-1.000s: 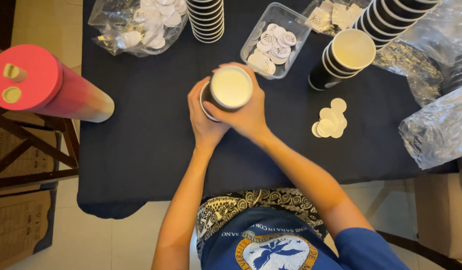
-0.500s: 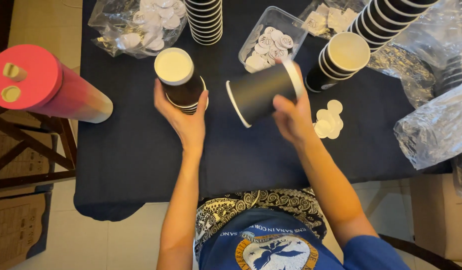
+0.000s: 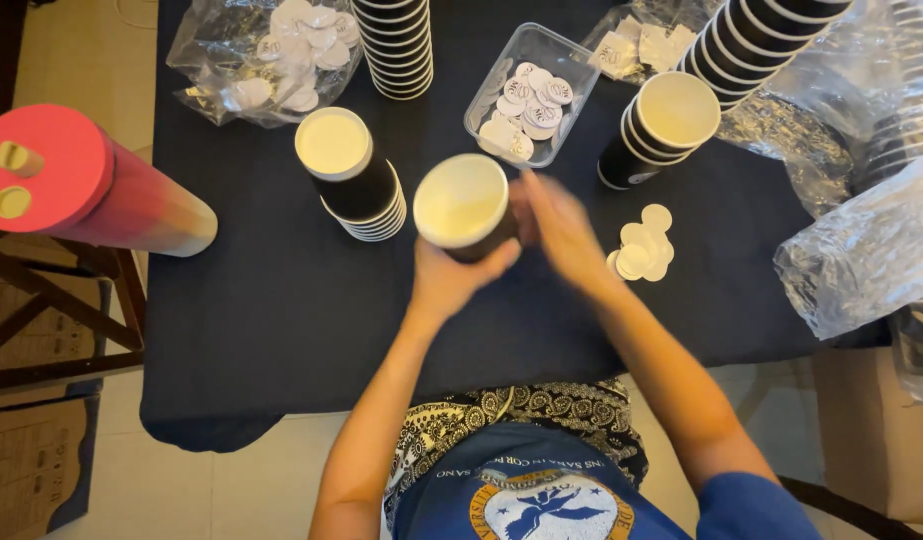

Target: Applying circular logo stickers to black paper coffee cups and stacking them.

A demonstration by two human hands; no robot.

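The left hand (image 3: 449, 282) grasps a black paper cup (image 3: 463, 207) from below, while the blurred right hand's (image 3: 556, 232) fingers lie loose beside it.

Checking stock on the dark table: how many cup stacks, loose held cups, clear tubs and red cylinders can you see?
Cup stacks: 4, at and
Held cup, in the left hand: 1
Clear tub: 1
Red cylinder: 1
Total: 7
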